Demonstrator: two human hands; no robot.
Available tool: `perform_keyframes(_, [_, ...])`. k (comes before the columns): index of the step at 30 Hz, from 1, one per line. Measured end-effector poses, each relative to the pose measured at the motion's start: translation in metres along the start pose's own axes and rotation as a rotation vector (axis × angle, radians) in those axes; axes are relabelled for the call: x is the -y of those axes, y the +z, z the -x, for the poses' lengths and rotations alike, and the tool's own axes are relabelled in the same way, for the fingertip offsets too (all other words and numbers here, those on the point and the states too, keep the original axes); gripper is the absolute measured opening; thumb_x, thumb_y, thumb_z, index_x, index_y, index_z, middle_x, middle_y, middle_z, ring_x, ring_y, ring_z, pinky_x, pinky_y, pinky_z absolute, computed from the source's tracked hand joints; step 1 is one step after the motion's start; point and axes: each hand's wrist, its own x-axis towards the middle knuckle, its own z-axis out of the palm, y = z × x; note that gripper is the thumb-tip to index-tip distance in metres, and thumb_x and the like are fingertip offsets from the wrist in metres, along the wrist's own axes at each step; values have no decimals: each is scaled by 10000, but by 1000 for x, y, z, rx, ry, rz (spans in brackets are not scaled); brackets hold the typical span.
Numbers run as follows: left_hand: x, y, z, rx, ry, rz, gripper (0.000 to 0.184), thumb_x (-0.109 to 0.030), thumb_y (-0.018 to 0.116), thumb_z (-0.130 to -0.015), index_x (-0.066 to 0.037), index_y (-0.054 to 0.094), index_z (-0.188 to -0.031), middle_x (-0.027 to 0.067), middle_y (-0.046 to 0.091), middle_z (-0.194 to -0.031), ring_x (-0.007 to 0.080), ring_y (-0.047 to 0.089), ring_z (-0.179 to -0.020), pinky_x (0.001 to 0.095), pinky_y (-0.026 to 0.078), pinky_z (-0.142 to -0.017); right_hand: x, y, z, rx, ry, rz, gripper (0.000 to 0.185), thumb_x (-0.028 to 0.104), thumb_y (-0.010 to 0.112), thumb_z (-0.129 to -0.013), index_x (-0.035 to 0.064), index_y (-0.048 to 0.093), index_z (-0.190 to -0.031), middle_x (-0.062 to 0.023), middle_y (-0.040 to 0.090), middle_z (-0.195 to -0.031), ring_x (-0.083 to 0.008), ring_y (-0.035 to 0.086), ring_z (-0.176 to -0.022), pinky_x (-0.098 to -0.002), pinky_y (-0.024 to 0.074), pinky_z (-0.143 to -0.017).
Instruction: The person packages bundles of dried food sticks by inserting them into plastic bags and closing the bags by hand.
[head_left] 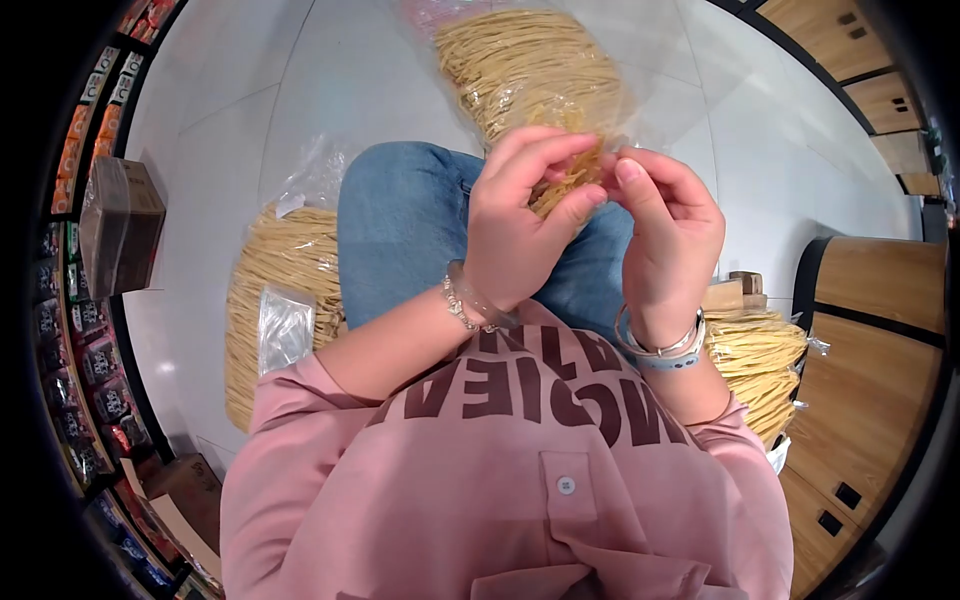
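My left hand point(515, 220) is closed around a small bundle of thin, dried yellow strands point(562, 190) in front of my knees. At the right end of that bundle, my right hand point(672, 215) has thumb and forefinger pinched together. What lies between those fingertips is too small to make out; it may be clear film. Just beyond both hands, a large clear plastic bag of long yellow strands point(525, 65) lies on the floor. Whether the bundle has its own wrapper I cannot tell.
Another bag of yellow strands point(250, 320) lies left of my leg, with a small clear packet point(287, 328) on it. More strands point(755, 365) are at my right, beside wooden cabinets point(880, 285). Stocked shelves point(95, 350) and a cardboard box point(125, 225) stand at left.
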Motion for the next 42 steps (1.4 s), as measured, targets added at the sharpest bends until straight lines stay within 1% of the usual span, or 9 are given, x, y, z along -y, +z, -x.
perform_keyframes(3, [-4, 3, 6, 53, -66, 58, 378, -8, 687, -725, 14, 552, -1077, 82, 511, -1026, 126, 516, -872, 235, 449, -766, 0, -1, 1, 31, 17, -41, 147, 10, 582, -825, -57, 581, -957, -119, 632, -889, -139, 609, -767, -242, 504, -696])
perform_keyframes(9, [-7, 9, 9, -66, -82, 57, 350, -66, 722, -668, -23, 589, -989, 73, 570, -884, 152, 542, -710, 246, 469, -646, 0, 1, 3, 34, 32, -73, 131, -13, 599, -812, -53, 591, -937, -76, 631, -850, -81, 576, -737, -192, 466, -678])
perform_keyframes(15, [-6, 6, 15, 18, -143, 176, 386, 34, 681, -716, 32, 541, -1075, 70, 514, -984, 87, 497, -789, 202, 442, -724, -5, -1, 7, 78, -34, -143, 135, -36, 568, -821, -50, 563, -955, -110, 633, -870, -122, 600, -768, -220, 482, -707])
perform_keyframes(21, [-7, 6, 12, -56, -88, 157, 291, -49, 693, -699, -17, 612, -976, 70, 572, -867, 134, 537, -696, 227, 457, -622, -9, -3, 9, 151, -99, -150, 123, -48, 560, -822, -40, 555, -944, -106, 623, -892, -120, 591, -801, -222, 472, -737])
perform_keyframes(24, [-9, 1, 11, 18, -73, 96, 283, 19, 642, -752, 28, 583, -1029, 58, 533, -945, 85, 488, -763, 197, 428, -695, -9, -3, 10, 148, -168, -51, 118, -48, 572, -815, -42, 557, -932, -94, 619, -889, -113, 586, -793, -221, 466, -739])
perform_keyframes(27, [-7, 2, 12, -17, -85, 119, 284, 15, 652, -737, 9, 602, -1017, 54, 530, -957, 88, 483, -749, 200, 430, -685, -4, -4, 13, 176, -107, 1, 105, -26, 521, -840, -39, 538, -944, -147, 597, -939, -185, 568, -868, -268, 470, -764])
perform_keyframes(33, [-9, 7, 15, -146, -43, 10, 284, -47, 688, -695, -47, 642, -975, 85, 553, -952, 158, 553, -771, 239, 453, -614, -5, -3, 9, 224, -82, -143, 90, -54, 551, -813, -50, 551, -903, -114, 611, -896, -137, 571, -839, -237, 451, -773])
perform_keyframes(39, [-11, 5, 17, -93, -58, 66, 268, -4, 664, -735, 9, 616, -999, 59, 541, -940, 86, 500, -728, 200, 438, -652, -6, -2, 9, 257, -77, -208, 96, -63, 525, -818, -38, 539, -910, -117, 574, -925, -153, 558, -824, -251, 449, -775])
perform_keyframes(42, [-13, 7, 17, -139, -91, 114, 224, -41, 666, -712, -27, 646, -935, 71, 581, -865, 151, 572, -721, 234, 453, -592, -9, 2, 10, 226, -106, -201, 100, -54, 549, -804, -27, 548, -900, -103, 533, -954, -143, 538, -824, -251, 433, -785])
